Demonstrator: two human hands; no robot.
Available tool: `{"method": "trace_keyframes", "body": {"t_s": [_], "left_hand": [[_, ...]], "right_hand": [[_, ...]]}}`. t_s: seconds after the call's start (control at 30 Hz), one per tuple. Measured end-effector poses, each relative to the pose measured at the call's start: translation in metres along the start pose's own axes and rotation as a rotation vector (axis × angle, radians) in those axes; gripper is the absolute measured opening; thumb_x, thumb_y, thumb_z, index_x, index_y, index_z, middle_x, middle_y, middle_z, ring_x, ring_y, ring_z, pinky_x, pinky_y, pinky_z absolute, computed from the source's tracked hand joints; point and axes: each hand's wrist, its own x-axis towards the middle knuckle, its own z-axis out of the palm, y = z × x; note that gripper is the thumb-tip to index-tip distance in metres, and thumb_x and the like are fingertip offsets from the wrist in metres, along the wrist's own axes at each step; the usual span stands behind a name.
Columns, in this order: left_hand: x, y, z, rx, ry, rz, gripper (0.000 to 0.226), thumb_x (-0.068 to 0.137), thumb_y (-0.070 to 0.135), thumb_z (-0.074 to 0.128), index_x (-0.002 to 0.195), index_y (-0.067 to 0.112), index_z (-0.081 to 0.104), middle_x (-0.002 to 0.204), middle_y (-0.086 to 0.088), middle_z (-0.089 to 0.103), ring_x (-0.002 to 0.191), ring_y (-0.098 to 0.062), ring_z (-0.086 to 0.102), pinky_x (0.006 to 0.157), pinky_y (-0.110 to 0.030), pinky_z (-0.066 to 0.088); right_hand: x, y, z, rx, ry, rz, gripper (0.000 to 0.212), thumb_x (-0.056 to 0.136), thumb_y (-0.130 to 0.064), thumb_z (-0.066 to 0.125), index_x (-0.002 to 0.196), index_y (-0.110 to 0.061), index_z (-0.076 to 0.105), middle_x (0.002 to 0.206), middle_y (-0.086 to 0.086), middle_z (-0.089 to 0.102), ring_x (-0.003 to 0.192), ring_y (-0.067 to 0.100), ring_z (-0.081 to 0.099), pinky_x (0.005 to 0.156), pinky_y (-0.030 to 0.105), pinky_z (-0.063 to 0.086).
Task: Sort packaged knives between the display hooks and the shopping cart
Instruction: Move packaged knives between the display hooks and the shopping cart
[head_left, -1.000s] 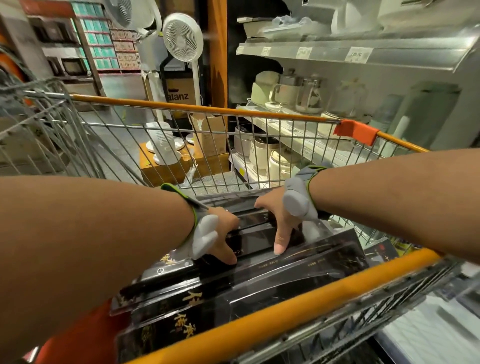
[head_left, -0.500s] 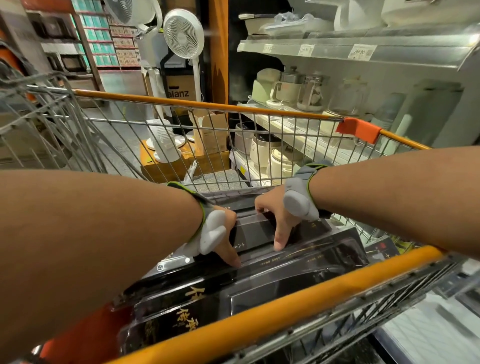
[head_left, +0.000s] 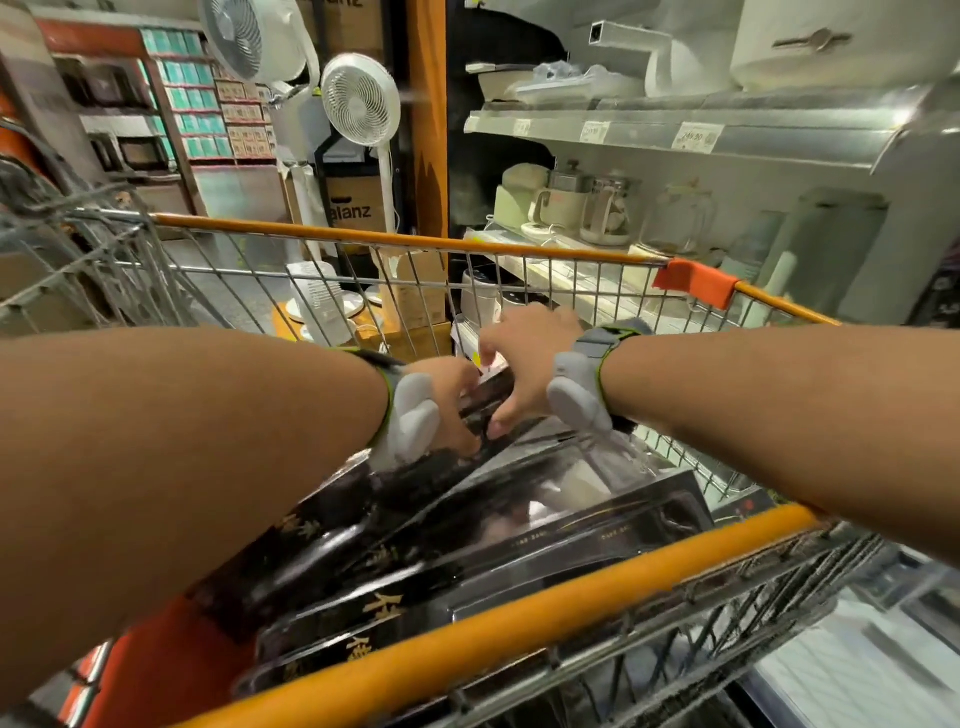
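Because the black knife packages (head_left: 467, 545) lie stacked and overlapping low in the frame, just behind the orange handle bar (head_left: 519, 618) of the shopping cart (head_left: 311, 270), any pull on one could drag or tip its neighbours; their glossy plastic fronts look slippery. Farther in, at the centre of the frame, both hands work on the top package (head_left: 491, 410). The left hand (head_left: 447, 400) has its fingers curled over the package's near end, a narrow grip on that pack. The right hand (head_left: 524, 358) has its thumb down on the dark surface and its fingers bent over the far edge, holding the same pack. Motion blur hides the exact finger contact. The likely risk is a one-sided lift: if one hand lets slip, the pack could swing and catch in the cart's wire mesh, or knock the stack askew. No display hooks show; beyond the cart, at upper right, a shelf (head_left: 675, 119) carries kettles (head_left: 561, 202), and two fans (head_left: 358, 98) stand at upper centre.
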Motion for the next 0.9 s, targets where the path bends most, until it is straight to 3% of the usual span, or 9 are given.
{"method": "trace_keyframes", "body": {"t_s": [0.1, 0.2, 0.3, 0.37, 0.43, 0.6, 0.67, 0.8, 0.9], "left_hand": [[0.004, 0.004, -0.006, -0.026, 0.028, 0.009, 0.038, 0.079, 0.027, 0.076, 0.11, 0.016, 0.057, 0.102, 0.001, 0.062, 0.09, -0.02, 0.06, 0.069, -0.025, 0.046], [0.006, 0.0, -0.038, -0.183, 0.233, -0.004, 0.042, 0.074, 0.023, 0.077, 0.111, 0.018, 0.057, 0.098, -0.001, 0.066, 0.087, -0.019, 0.064, 0.073, -0.031, 0.055], [0.008, 0.003, -0.072, -0.449, 0.453, 0.07, 0.051, 0.065, 0.02, 0.082, 0.108, 0.019, 0.055, 0.095, -0.001, 0.066, 0.086, -0.017, 0.066, 0.076, -0.035, 0.058], [0.002, 0.013, -0.093, -0.577, 0.506, 0.168, 0.058, 0.059, 0.022, 0.084, 0.11, 0.017, 0.057, 0.096, -0.002, 0.069, 0.088, -0.015, 0.069, 0.079, -0.034, 0.059], [-0.007, 0.021, -0.11, -0.636, 0.516, 0.26, 0.067, 0.052, 0.023, 0.087, 0.113, 0.017, 0.059, 0.1, -0.001, 0.072, 0.091, -0.014, 0.07, 0.083, -0.036, 0.059], [-0.044, 0.081, -0.182, -0.718, 0.578, 0.44, 0.042, 0.075, 0.0, 0.075, 0.113, 0.009, 0.06, 0.096, -0.004, 0.071, 0.088, -0.014, 0.07, 0.073, -0.022, 0.057], [-0.061, 0.133, -0.222, -0.783, 0.671, 0.521, 0.027, 0.087, 0.006, 0.061, 0.114, 0.005, 0.061, 0.1, -0.016, 0.068, 0.092, -0.033, 0.065, 0.081, -0.035, 0.055], [-0.103, 0.223, -0.253, -1.061, 0.796, 0.696, 0.02, 0.085, 0.036, 0.065, 0.086, 0.016, 0.068, 0.084, -0.007, 0.068, 0.079, -0.019, 0.063, 0.074, -0.028, 0.052], [-0.13, 0.306, -0.248, -1.167, 0.746, 0.873, 0.034, 0.084, 0.038, 0.067, 0.096, 0.006, 0.07, 0.091, -0.016, 0.071, 0.082, -0.02, 0.064, 0.074, -0.033, 0.052]], "right_hand": [[-0.003, 0.01, 0.003, 0.019, 0.114, 0.275, 0.119, 0.038, -0.083, 0.072, 0.135, -0.026, 0.034, 0.128, 0.008, 0.039, 0.117, 0.032, 0.041, 0.097, 0.049, 0.038], [-0.015, 0.018, -0.02, 0.557, 0.266, 0.466, 0.129, 0.054, -0.063, 0.083, 0.148, -0.019, 0.006, 0.141, 0.014, 0.03, 0.128, 0.036, 0.035, 0.105, 0.046, 0.035], [-0.018, 0.026, -0.042, 1.093, 0.167, 0.49, 0.096, 0.075, -0.057, 0.072, 0.143, -0.008, 0.025, 0.131, 0.008, 0.052, 0.118, 0.023, 0.053, 0.098, 0.033, 0.046], [-0.023, 0.023, -0.054, 1.239, 0.19, 0.42, 0.047, 0.081, -0.055, 0.067, 0.113, -0.022, 0.057, 0.112, 0.007, 0.067, 0.097, 0.024, 0.067, 0.082, 0.04, 0.056], [-0.029, 0.021, -0.068, 1.332, 0.317, 0.372, 0.013, 0.088, -0.043, 0.065, 0.085, -0.031, 0.062, 0.084, -0.001, 0.069, 0.071, 0.014, 0.067, 0.062, 0.031, 0.056], [-0.072, 0.038, -0.136, 1.331, 0.728, 0.333, 0.011, 0.087, -0.039, 0.067, 0.091, -0.028, 0.069, 0.079, -0.007, 0.071, 0.068, 0.01, 0.066, 0.058, 0.023, 0.049], [-0.114, 0.06, -0.183, 1.314, 0.94, 0.321, 0.013, 0.089, -0.027, 0.067, 0.098, -0.019, 0.069, 0.089, 0.0, 0.074, 0.077, 0.015, 0.07, 0.066, 0.028, 0.055], [-0.208, 0.09, -0.25, 1.102, 1.175, 0.333, 0.019, 0.084, -0.03, 0.071, 0.096, -0.016, 0.067, 0.095, 0.001, 0.074, 0.091, 0.018, 0.07, 0.084, 0.038, 0.057], [-0.306, 0.101, -0.275, 0.919, 1.252, 0.454, 0.016, 0.085, -0.031, 0.07, 0.092, -0.018, 0.064, 0.092, 0.001, 0.074, 0.086, 0.014, 0.071, 0.08, 0.034, 0.058]]}}
